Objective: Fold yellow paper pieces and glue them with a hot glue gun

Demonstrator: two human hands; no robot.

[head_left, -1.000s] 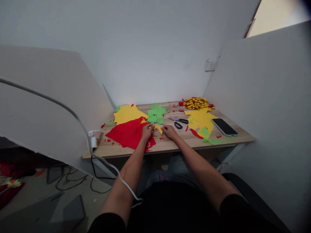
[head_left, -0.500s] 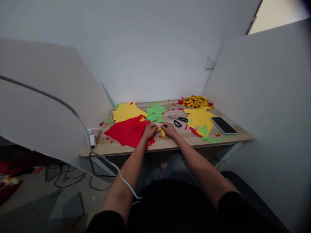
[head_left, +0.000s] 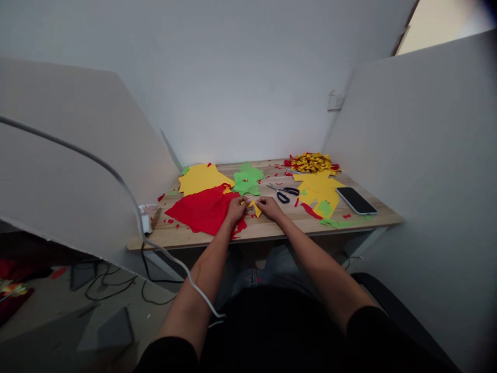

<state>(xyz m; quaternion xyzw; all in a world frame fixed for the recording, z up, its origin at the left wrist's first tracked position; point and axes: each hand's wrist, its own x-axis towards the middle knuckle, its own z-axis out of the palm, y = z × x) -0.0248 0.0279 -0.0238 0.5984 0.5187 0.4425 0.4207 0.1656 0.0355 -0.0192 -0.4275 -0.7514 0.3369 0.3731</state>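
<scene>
Between my hands is a small yellow piece (head_left: 257, 210), folded or bent, of paper or felt; I cannot tell which. My left hand (head_left: 237, 208) pinches its left side, beside the edge of a large red sheet (head_left: 204, 210). On the other side my right hand (head_left: 269, 208) is closed on it with thumb and fingers. Dark-handled scissors (head_left: 283, 196) lie a little beyond my right hand. A cut green sheet (head_left: 248, 180) rests behind both hands.
At the back right is a heap of yellow and red folded pieces (head_left: 310, 163). Cut yellow sheets (head_left: 318, 189) and a phone (head_left: 356, 201) lie on the right. Another yellow sheet (head_left: 204, 178) is at the back left. A grey cable (head_left: 128, 189) crosses the left side.
Both hands stay in nearly the same place, still pinching the yellow piece, whose lower part has shifted slightly. The whole view has moved a little.
</scene>
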